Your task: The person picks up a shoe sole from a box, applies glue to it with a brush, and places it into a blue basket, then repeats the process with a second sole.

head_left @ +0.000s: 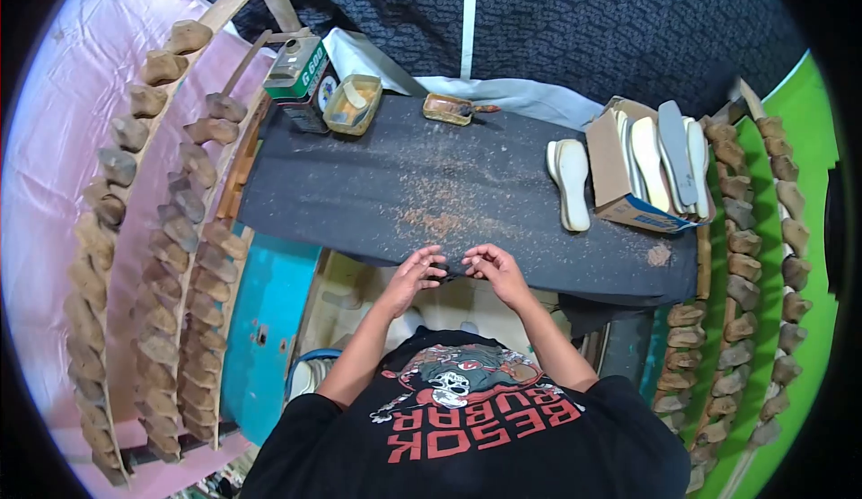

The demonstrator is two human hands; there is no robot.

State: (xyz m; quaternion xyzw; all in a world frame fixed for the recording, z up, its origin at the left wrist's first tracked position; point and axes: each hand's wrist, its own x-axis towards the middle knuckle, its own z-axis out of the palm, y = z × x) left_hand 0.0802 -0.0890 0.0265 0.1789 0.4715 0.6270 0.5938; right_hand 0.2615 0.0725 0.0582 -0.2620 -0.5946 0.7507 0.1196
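Observation:
Both hands are at the front edge of a table covered with dark cloth (341, 185). My left hand (417, 276) is on the left with its fingers curved and apart, and no object shows in it. To its right, my right hand (491, 268) has its fingers bent; whether they hold part of the dark cloth edge is too small to tell. A narrow gap separates the two hands. Brown crumbs (438, 221) lie scattered on the cloth just beyond them.
A green-labelled can (303, 82) and a tray (353, 104) stand back left. Behind the crumbs sits a small container (448, 109) with a brush. Insoles (571, 180) lie beside a cardboard box (608, 173) of more insoles at right. Racks of wooden lasts (88, 284) flank both sides.

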